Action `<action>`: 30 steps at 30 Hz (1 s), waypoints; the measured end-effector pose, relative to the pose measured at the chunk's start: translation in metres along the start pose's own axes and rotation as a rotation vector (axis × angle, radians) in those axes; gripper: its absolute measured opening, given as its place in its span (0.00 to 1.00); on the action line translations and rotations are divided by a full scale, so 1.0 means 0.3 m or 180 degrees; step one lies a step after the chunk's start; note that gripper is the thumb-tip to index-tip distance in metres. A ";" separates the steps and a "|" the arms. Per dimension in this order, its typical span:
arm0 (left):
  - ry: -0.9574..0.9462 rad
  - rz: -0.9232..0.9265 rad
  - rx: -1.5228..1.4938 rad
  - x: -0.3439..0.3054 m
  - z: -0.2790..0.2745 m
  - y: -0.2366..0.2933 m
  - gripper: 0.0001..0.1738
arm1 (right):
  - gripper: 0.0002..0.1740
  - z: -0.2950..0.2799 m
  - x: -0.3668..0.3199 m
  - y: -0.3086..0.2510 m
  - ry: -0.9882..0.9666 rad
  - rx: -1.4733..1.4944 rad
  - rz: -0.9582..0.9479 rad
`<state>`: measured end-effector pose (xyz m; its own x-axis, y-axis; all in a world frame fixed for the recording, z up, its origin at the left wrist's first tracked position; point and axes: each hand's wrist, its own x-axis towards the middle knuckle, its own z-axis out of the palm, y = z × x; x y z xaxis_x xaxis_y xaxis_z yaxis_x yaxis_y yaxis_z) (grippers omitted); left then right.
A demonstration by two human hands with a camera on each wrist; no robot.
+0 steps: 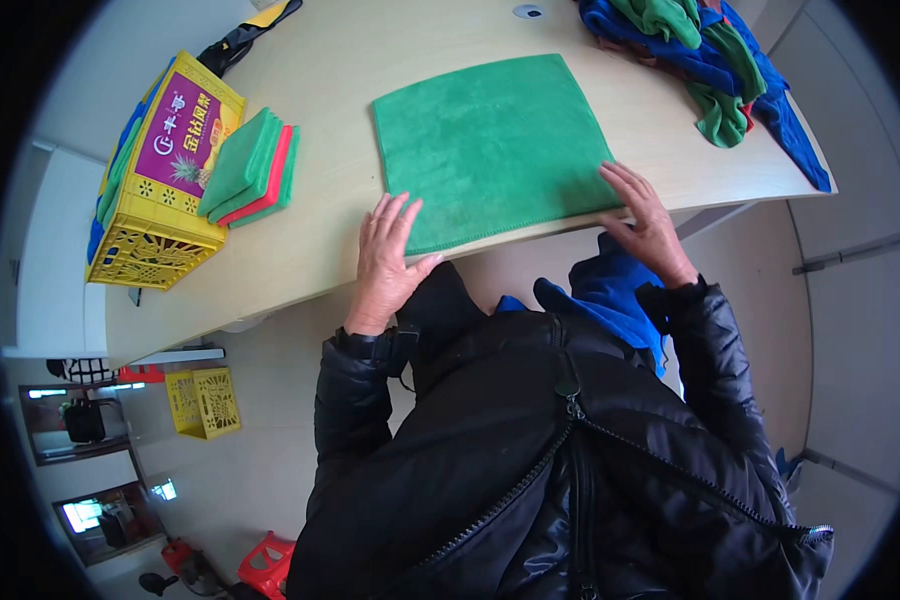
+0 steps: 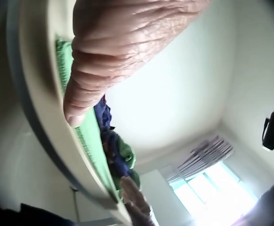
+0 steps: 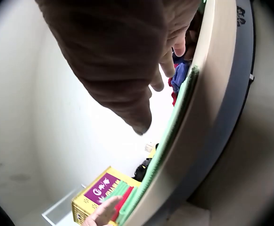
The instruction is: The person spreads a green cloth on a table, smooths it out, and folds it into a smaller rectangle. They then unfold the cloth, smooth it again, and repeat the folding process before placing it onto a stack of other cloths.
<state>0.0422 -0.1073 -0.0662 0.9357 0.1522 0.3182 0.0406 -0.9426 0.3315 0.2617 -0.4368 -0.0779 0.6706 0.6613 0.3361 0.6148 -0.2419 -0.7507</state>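
A green cloth (image 1: 490, 150) lies spread flat on the pale wooden table (image 1: 370, 40), its near edge along the table's front edge. My left hand (image 1: 388, 240) rests flat, fingers straight, on the cloth's near left corner. My right hand (image 1: 638, 205) lies flat on the near right corner, fingers spread. The left wrist view shows the left hand (image 2: 122, 42) from below, its thumb against the green cloth (image 2: 87, 136). In the right wrist view the right hand (image 3: 122, 61) hovers by the green cloth's edge (image 3: 174, 122). Neither hand grips anything.
A stack of folded green and red cloths (image 1: 250, 168) sits left of the spread cloth, beside a yellow crate (image 1: 160, 170) with more cloths. A loose heap of blue and green cloths (image 1: 710, 50) lies at the far right. A blue cloth (image 1: 610, 295) hangs by my lap.
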 end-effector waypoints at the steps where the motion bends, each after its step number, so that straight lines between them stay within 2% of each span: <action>1: -0.0025 0.0002 -0.0022 -0.010 0.020 -0.001 0.42 | 0.33 0.009 0.009 -0.005 -0.0103 -0.0588 -0.0204; 3: 0.0022 -0.0039 0.0213 -0.026 0.058 -0.007 0.43 | 0.40 0.019 0.032 -0.002 -0.0317 -0.1752 -0.0640; 5: 0.0038 -0.0045 0.0326 -0.035 0.070 -0.016 0.44 | 0.41 0.023 0.045 0.023 -0.0352 -0.1814 -0.0690; 7: 0.0121 0.0025 0.0364 -0.043 0.064 -0.020 0.37 | 0.44 0.016 0.047 0.042 -0.0428 -0.1957 -0.0828; 12: 0.0334 0.0175 0.0418 -0.089 0.060 0.003 0.25 | 0.42 0.017 0.001 0.043 -0.0370 -0.1724 -0.0816; 17: 0.0615 0.0310 0.0437 -0.111 0.053 0.001 0.22 | 0.30 -0.012 0.001 0.037 -0.0415 -0.1695 -0.0907; 19: 0.0818 0.0208 0.0132 -0.112 0.040 0.000 0.19 | 0.24 -0.026 0.009 0.035 -0.0438 -0.1539 -0.0933; 24: 0.0896 0.0108 -0.0429 -0.103 -0.031 0.023 0.15 | 0.18 -0.068 0.005 0.027 -0.0256 -0.1280 -0.1226; 25: 0.0906 0.0109 -0.0428 -0.111 -0.052 0.017 0.15 | 0.19 -0.072 -0.006 0.003 -0.0308 -0.1042 -0.1074; 28: 0.0284 0.0076 -0.1009 -0.128 -0.111 0.002 0.12 | 0.21 -0.112 0.004 -0.051 -0.0417 -0.0574 -0.0791; 30: 0.0209 -0.0092 -0.1205 -0.124 -0.153 0.006 0.11 | 0.16 -0.149 0.015 -0.081 -0.1003 -0.0300 -0.0167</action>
<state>-0.0086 -0.1010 -0.0365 0.9111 0.2074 0.3561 -0.0771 -0.7631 0.6417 0.2684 -0.4599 -0.0326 0.4848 0.8581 0.1693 0.6906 -0.2568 -0.6761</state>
